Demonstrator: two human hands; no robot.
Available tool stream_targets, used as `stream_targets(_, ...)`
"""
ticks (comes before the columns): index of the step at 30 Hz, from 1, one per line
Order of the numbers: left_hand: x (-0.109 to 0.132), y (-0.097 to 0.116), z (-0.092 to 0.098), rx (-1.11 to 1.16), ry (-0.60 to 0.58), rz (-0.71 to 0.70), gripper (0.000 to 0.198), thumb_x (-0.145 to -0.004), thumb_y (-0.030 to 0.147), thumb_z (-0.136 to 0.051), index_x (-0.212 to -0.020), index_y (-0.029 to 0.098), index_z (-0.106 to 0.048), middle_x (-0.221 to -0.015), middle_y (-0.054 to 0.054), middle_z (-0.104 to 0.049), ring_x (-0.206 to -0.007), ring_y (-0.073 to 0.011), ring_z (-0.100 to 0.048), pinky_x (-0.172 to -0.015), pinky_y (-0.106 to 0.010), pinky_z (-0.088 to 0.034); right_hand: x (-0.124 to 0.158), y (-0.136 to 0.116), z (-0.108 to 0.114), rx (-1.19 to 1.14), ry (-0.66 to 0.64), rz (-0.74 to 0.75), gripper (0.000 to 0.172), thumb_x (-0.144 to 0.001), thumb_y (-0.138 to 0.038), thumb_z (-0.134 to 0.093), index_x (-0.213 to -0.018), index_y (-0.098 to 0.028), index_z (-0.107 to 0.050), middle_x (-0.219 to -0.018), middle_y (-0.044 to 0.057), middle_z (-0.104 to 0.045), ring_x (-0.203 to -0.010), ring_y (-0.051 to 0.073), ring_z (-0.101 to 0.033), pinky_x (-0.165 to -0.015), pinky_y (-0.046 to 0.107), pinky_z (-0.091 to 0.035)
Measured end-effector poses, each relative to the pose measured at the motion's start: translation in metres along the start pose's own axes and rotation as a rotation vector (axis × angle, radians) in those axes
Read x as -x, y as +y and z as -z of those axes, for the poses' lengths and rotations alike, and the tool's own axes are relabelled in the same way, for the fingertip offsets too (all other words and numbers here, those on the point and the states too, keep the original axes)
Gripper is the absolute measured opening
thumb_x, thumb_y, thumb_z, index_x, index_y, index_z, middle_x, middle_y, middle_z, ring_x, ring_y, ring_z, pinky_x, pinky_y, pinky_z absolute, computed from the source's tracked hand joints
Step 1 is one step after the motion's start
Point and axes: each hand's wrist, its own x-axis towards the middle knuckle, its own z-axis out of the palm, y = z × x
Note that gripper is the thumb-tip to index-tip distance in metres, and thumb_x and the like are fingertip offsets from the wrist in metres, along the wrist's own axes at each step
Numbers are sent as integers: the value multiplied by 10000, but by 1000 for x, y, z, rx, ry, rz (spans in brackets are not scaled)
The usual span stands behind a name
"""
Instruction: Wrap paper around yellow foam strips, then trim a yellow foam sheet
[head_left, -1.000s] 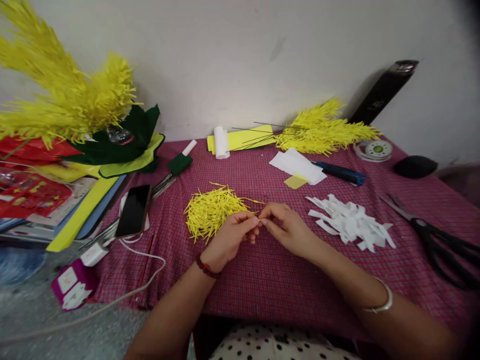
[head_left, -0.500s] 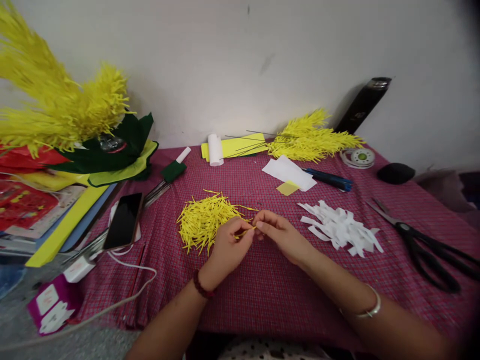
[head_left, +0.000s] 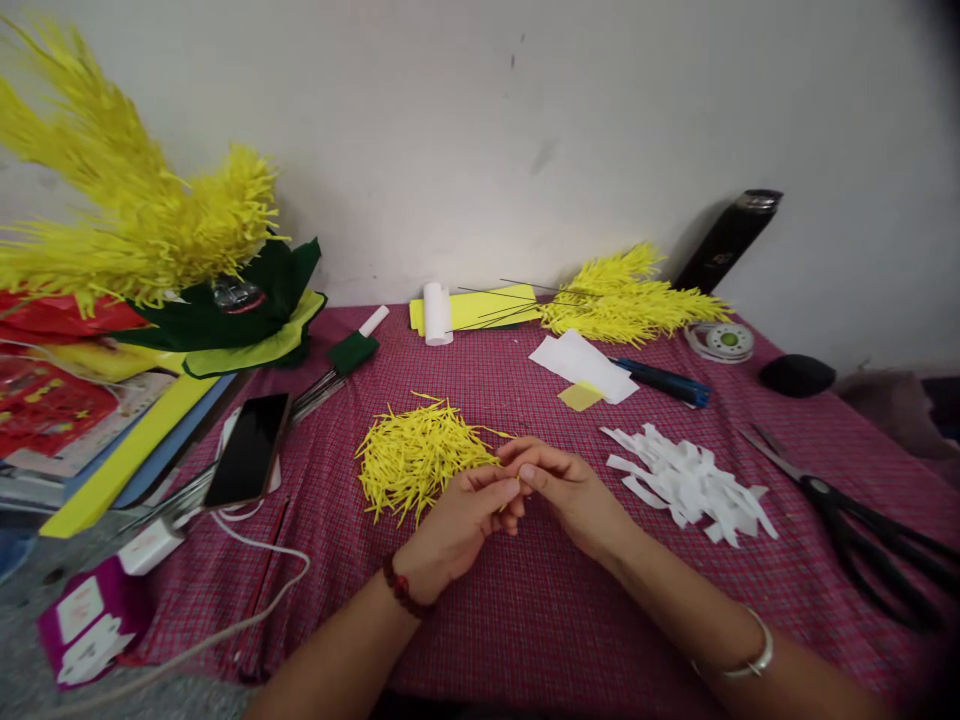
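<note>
My left hand (head_left: 469,510) and my right hand (head_left: 566,485) meet fingertip to fingertip over the table's middle. Both pinch a thin yellow paper strip, of which only a sliver shows between the fingers. Just left of my hands lies a heap of twisted yellow paper strips (head_left: 420,460), one strand reaching toward my right fingers. To the right of my right hand is a loose pile of white paper strips (head_left: 690,480).
Black scissors (head_left: 847,520) lie open at the right. Behind are yellow plumes with wires (head_left: 637,300), a blue-handled tool (head_left: 664,380), a white roll (head_left: 437,315) and a dark flask (head_left: 727,245). At left are a phone (head_left: 247,450), its cable and a yellow plume arrangement (head_left: 150,220).
My left fingers have turned and closed in against the right fingertips, so less of the yellow strip shows. The whole view has shifted slightly; the table items stay put.
</note>
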Motion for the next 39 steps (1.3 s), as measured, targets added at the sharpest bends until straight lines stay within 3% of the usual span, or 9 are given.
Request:
stream_targets(7, -3, -6, 0, -192, -49, 28, 244, -694, 356, -694, -723, 123, -628, -610, -1, -595, -495, -68, -497, -520, -224, -386, -3, -5, -2, -104, 113, -118, 269, -688, -429, -725, -660, -196, -593, -876, 14, -579, -594, 98, -450, -545, 258, -404)
stream_targets(13, -3, -10, -3, -267, -38, 23, 259, -686, 369, -715, -675, 138, -599, -614, 11, -584, -501, -64, -477, -521, -223, -369, -4, -5, -3, -132, 168, -83, 350, -636, -430, -766, -579, -200, -509, -775, -2, -564, -711, 135, -511, -629, 263, -434)
stream_targets(18, -5, -9, -2, -125, 0, 14, 313, -645, 410, -752, -756, 138, -646, -636, 15, -566, -543, -64, -476, -545, -222, -373, 0, -7, -6, -119, -7, -142, 356, -769, -545, -623, -919, -222, -620, -768, 10, -597, -640, 142, -546, -572, 281, -461)
stream_targets(22, -6, -9, 2, -73, 45, 20, 363, -634, 451, -750, -811, 158, -631, -608, 34, -523, -521, -66, -454, -522, -220, -364, 1, -9, -6, 42, -120, -54, 271, -838, -484, -554, -836, -219, -611, -742, 3, -577, -603, 139, -545, -608, 309, -470)
stream_targets(26, -2, -1, 2, -467, 29, -56, 374, -725, 512, -639, -644, 156, -561, -595, 16, -513, -507, -80, -430, -506, -239, -330, -3, -8, 2, 369, -27, 52, 245, -865, -428, -496, -755, -213, -538, -674, -13, -536, -624, 137, -505, -598, 277, -423)
stream_targets(30, 3, 11, 2, -801, 134, -275, 494, -817, 539, -502, -491, 190, -371, -488, 52, -318, -479, -80, -302, -487, -251, -225, -2, -8, 7, 558, -56, 64, 203, -850, -356, -510, -709, -210, -507, -620, -33, -488, -586, 125, -446, -548, 250, -342)
stream_targets(35, 1, 15, 7, -854, 234, -307, 529, -878, 563, -369, -495, 209, -278, -479, 53, -255, -459, -85, -262, -482, -266, -199, 2, -7, 1, 758, -119, 111, 204, -834, -250, -522, -638, -215, -480, -589, -33, -466, -564, 126, -425, -561, 263, -278)
stream_targets(39, -3, 12, 10, -885, 215, -318, 473, -892, 487, -388, -521, 203, -314, -503, 48, -293, -487, -92, -296, -500, -261, -229, 2, -7, -1, 798, -150, 134, 195, -836, -224, -516, -644, -215, -483, -613, -25, -483, -585, 130, -443, -584, 264, -286)
